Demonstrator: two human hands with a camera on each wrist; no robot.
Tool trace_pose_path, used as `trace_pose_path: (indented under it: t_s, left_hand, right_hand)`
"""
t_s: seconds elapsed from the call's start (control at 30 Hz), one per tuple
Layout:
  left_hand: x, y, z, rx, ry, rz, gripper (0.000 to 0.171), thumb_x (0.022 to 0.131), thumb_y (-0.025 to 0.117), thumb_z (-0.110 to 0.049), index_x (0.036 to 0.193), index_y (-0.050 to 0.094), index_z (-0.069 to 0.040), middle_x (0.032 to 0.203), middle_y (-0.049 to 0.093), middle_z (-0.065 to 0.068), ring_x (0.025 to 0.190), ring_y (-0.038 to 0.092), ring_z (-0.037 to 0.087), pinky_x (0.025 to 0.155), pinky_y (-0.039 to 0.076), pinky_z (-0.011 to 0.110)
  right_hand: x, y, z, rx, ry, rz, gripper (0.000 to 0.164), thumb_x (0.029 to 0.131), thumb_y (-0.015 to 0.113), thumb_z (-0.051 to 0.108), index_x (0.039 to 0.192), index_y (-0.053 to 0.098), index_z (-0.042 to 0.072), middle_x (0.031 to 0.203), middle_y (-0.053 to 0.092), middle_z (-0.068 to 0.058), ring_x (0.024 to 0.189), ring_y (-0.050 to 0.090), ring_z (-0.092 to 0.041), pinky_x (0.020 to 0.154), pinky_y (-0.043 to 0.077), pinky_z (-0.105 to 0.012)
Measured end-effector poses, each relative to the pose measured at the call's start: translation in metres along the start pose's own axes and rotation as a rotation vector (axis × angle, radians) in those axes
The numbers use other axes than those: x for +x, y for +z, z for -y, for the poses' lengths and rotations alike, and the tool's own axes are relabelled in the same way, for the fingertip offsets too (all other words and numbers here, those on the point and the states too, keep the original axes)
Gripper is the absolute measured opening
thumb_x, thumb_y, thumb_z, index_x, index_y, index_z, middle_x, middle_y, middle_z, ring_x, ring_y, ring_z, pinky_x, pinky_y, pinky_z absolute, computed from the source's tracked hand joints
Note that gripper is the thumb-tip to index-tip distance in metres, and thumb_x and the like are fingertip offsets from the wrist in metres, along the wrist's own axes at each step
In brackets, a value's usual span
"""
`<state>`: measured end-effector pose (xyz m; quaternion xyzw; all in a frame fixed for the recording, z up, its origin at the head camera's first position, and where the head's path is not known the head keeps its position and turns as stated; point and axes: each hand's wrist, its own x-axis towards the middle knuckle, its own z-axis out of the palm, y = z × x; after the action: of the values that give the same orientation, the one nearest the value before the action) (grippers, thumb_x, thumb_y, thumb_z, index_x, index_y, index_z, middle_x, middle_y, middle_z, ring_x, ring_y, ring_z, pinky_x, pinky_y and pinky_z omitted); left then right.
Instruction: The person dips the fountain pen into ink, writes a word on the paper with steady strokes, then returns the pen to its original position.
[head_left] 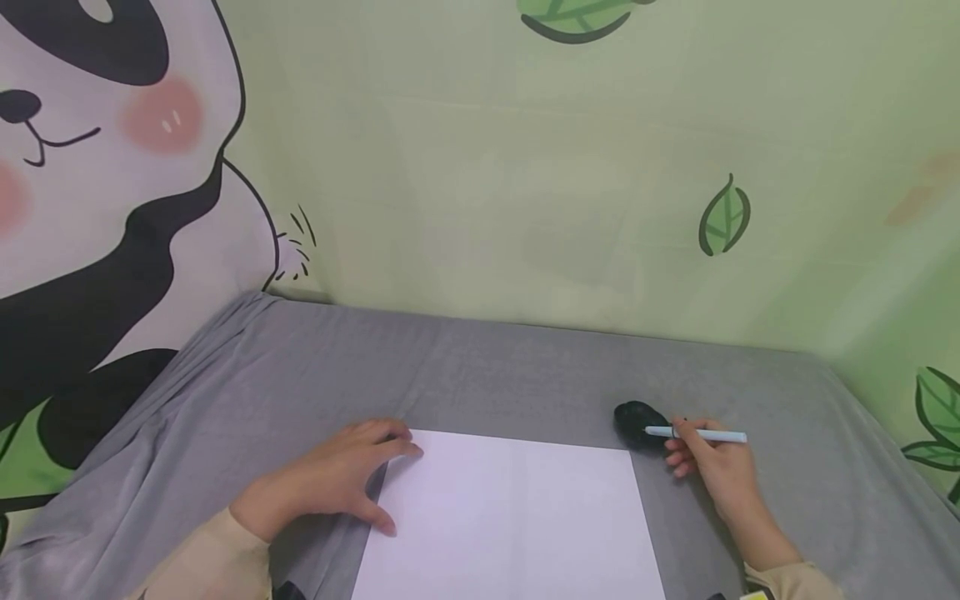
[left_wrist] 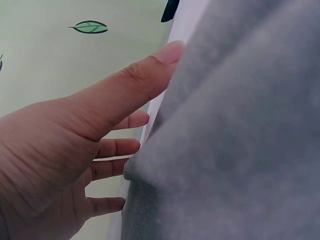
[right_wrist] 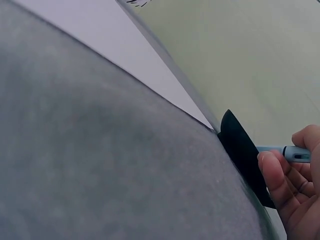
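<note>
A large white sheet of paper (head_left: 510, 517) lies on the grey cloth, nearest me. My left hand (head_left: 337, 471) rests at its upper left corner, thumb and fingers spread, with fingertips on the sheet. The left wrist view shows the thumb (left_wrist: 135, 80) stretched out along the paper's edge. In my right hand (head_left: 720, 471) is a slim light-blue pen (head_left: 729, 436), pinched between thumb and fingers and pointing left. Its tip overlaps a black rounded object (head_left: 633, 421) just beyond the paper's upper right corner. From the right wrist, that black object (right_wrist: 242, 155) looks low and dish-like.
Grey cloth (head_left: 480, 367) covers the table and bunches into folds on the left. Behind it hangs a pale green backdrop (head_left: 480, 208) printed with leaves and a large panda (head_left: 112, 167).
</note>
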<state>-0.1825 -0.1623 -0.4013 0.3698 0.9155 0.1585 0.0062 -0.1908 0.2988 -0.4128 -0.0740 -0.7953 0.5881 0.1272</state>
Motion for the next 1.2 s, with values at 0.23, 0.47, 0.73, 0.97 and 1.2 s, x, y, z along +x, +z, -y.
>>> trace_pose_path:
  t_s: [0.23, 0.47, 0.73, 0.97, 1.2]
  left_hand:
    - [-0.0009, -0.0003, -0.0001, 0.000, 0.006, -0.005, 0.082, 0.061, 0.079, -0.061, 0.127, 0.058, -0.016, 0.130, 0.053, 0.008, 0.123, 0.049, 0.029, 0.100, 0.040, 0.052]
    - [-0.0008, -0.0010, -0.0001, 0.004, 0.005, -0.001, 0.083, 0.061, 0.079, -0.061, 0.127, 0.058, -0.016, 0.130, 0.053, 0.008, 0.123, 0.050, 0.029, 0.100, 0.041, 0.051]
    - [0.0000, -0.0001, 0.0002, 0.015, 0.010, -0.001, 0.084, 0.061, 0.078, -0.062, 0.128, 0.058, -0.015, 0.130, 0.054, 0.008, 0.123, 0.050, 0.029, 0.100, 0.041, 0.051]
    - [0.0000, -0.0001, 0.0006, 0.013, 0.015, -0.001, 0.084, 0.061, 0.078, -0.063, 0.128, 0.058, -0.015, 0.130, 0.053, 0.007, 0.123, 0.050, 0.028, 0.099, 0.041, 0.050]
    - [-0.0010, -0.0015, 0.0006, -0.002, 0.010, 0.004, 0.084, 0.061, 0.078, -0.062, 0.127, 0.059, -0.015, 0.130, 0.053, 0.007, 0.123, 0.049, 0.029, 0.099, 0.041, 0.051]
  right_hand:
    - [-0.0007, 0.0008, 0.0011, 0.024, -0.008, 0.017, 0.017, 0.094, 0.060, 0.013, 0.094, 0.056, -0.003, 0.064, 0.066, 0.008, 0.052, 0.062, -0.006, 0.048, 0.052, -0.023]
    - [-0.0007, 0.0009, 0.0009, 0.021, -0.016, 0.016, 0.017, 0.093, 0.061, 0.013, 0.093, 0.058, -0.003, 0.064, 0.066, 0.008, 0.052, 0.062, -0.006, 0.048, 0.052, -0.023]
    - [-0.0001, -0.0009, -0.0011, 0.033, -0.038, 0.012, 0.012, 0.092, 0.062, 0.011, 0.090, 0.062, -0.001, 0.064, 0.066, 0.008, 0.052, 0.062, -0.005, 0.048, 0.052, -0.022]
    - [0.0004, -0.0056, 0.0003, 0.122, -0.034, 0.023, 0.011, 0.092, 0.062, 0.011, 0.083, 0.068, 0.015, 0.065, 0.067, 0.006, 0.052, 0.063, -0.006, 0.046, 0.051, -0.022]
    - [0.0008, -0.0078, 0.0056, 0.191, -0.054, 0.044, 0.013, 0.093, 0.061, 0.011, 0.083, 0.067, 0.016, 0.065, 0.068, 0.005, 0.052, 0.064, -0.006, 0.045, 0.051, -0.022]
